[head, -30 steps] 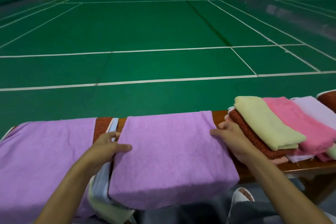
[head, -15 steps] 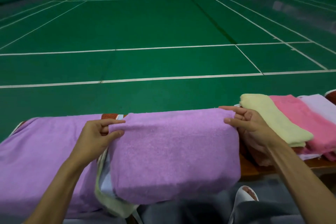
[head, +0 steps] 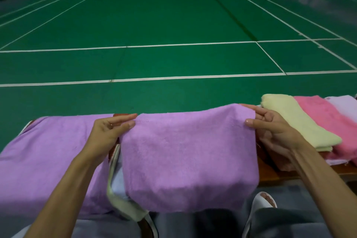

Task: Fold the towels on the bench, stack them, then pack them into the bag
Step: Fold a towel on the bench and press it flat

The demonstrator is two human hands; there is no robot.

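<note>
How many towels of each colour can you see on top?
Purple: 2, the held towel and the left towel
Yellow: 1, the yellow towel
Pink: 1, the pink towel
Lilac: 1, the lilac towel
Total: 5 in plain view. More towels peek out underneath, too hidden to count.
</note>
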